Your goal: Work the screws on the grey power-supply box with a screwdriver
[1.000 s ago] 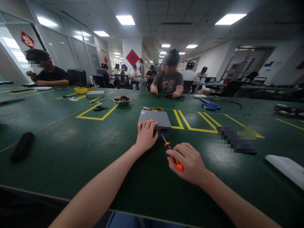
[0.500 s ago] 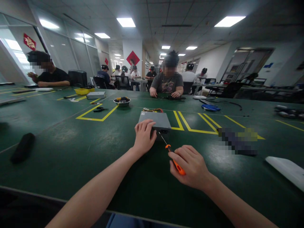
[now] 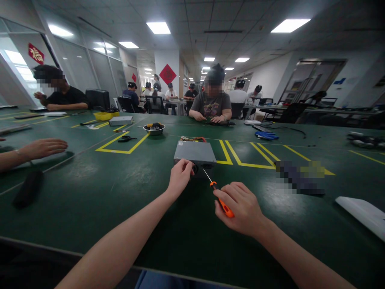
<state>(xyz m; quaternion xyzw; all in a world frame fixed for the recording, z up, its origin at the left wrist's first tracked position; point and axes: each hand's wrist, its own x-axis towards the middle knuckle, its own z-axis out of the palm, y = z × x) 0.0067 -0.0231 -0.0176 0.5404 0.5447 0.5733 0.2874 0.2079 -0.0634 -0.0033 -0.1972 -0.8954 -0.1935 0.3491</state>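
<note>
At a green bench, a left hand rests curled fingers on the near edge of a grey metal power supply, while a right hand pinches an orange-handled screwdriver, its tip just beside the unit's near face.

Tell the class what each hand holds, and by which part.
The right hand grips an orange-handled screwdriver by its handle. The left hand has fingers resting on the front edge of a grey metal box; whether they grip cannot be told.
</note>
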